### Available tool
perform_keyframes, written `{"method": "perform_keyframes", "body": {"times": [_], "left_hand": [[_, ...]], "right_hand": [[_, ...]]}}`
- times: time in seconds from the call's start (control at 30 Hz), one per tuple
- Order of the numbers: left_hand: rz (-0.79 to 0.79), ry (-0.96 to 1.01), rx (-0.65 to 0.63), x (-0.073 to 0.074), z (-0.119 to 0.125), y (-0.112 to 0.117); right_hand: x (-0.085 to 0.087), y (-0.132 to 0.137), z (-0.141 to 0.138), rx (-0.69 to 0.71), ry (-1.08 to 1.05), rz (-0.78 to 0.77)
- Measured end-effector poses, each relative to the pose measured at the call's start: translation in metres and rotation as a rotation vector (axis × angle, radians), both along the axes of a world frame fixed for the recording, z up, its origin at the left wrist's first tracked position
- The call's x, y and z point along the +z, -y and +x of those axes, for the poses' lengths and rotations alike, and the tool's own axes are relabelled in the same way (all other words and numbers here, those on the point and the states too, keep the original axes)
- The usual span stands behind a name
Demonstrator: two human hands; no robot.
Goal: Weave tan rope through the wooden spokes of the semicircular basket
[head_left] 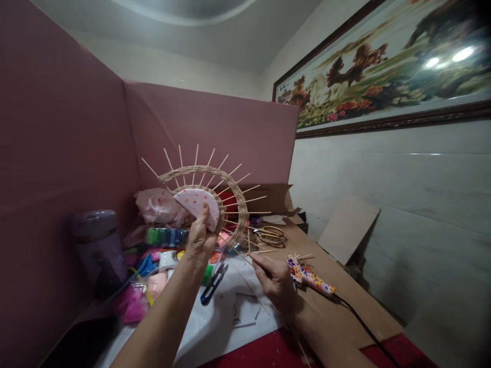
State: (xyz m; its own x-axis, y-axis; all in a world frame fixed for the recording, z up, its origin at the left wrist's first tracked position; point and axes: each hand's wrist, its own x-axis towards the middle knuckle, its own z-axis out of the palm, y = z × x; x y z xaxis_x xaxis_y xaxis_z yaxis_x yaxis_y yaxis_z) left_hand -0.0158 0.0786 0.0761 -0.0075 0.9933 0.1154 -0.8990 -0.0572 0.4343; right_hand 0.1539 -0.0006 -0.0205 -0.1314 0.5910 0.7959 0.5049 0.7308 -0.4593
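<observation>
My left hand (202,231) grips a half-round woven fan (238,191) by its spotted pink-and-white cloth centre (192,200), thumb on the front. Thin wooden sticks radiate from that centre through a woven outer band of twisted cord. At the fan's lower right end, the fingers of my right hand (273,278) are pinched on a thin strand of cord (247,255). Loose lengths of the strand trail below, over the white paper. Navy thread snips (214,285) lie on the paper below the fan.
Gold-handled scissors (270,235) and a flower-patterned glue gun (310,276) with a black cable lie at right. Coloured clay packets (132,301) crowd the left, beside a purple lidded tumbler (99,250). Pink panels (215,128) stand behind and left. A board (349,227) leans against the right wall.
</observation>
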Motion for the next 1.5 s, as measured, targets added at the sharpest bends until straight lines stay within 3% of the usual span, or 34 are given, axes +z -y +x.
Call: {"method": "perform_keyframes", "body": {"times": [0.17,0.43,0.67,0.93,1.2,1.5], "left_hand": [[-0.023,-0.001,0.025,-0.004,0.001,-0.002],[-0.075,0.042,0.018,0.013,-0.006,0.007],[-0.017,0.059,-0.016,0.009,-0.011,0.003],[-0.029,-0.019,0.092,0.010,-0.006,0.003],[-0.098,-0.109,0.155,-0.014,0.002,-0.012],[-0.238,-0.296,0.292,-0.046,0.010,-0.024]], "right_hand": [[0.000,0.001,0.000,0.062,0.029,-0.001],[0.003,0.001,0.001,0.030,-0.143,0.042],[0.005,0.005,-0.001,0.033,-0.196,0.023],[0.004,0.004,-0.004,-0.026,-0.250,-0.068],[0.002,0.008,-0.005,0.006,-0.035,-0.064],[0.004,0.003,-0.009,-0.132,0.250,-0.193]]}}
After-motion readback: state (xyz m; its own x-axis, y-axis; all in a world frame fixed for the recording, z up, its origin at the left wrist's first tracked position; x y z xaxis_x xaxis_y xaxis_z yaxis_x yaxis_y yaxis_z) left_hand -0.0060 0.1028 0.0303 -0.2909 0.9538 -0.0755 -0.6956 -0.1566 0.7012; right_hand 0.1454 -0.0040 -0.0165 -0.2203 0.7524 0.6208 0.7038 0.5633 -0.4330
